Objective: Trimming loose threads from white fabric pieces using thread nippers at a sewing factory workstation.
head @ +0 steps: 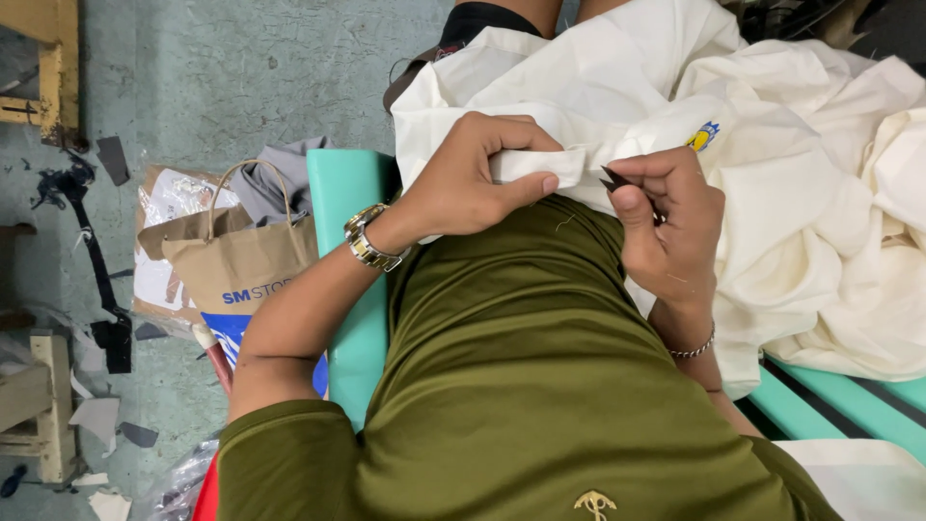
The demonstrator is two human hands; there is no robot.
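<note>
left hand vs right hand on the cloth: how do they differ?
The left hand pinches a folded strip of the cream cloth flat under its thumb; the right hand grips a small dark tool. Left wrist has a metal watch, right a thin bracelet. Both rest at the cloth's edge.

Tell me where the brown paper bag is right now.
In the head view, the brown paper bag stands on the floor at left, beside the green bench, below the left hand.

I see the cloth [791, 145] heaped on my lap and the bench [347, 289] right; a paper bag [236, 265] on the floor left.
</note>
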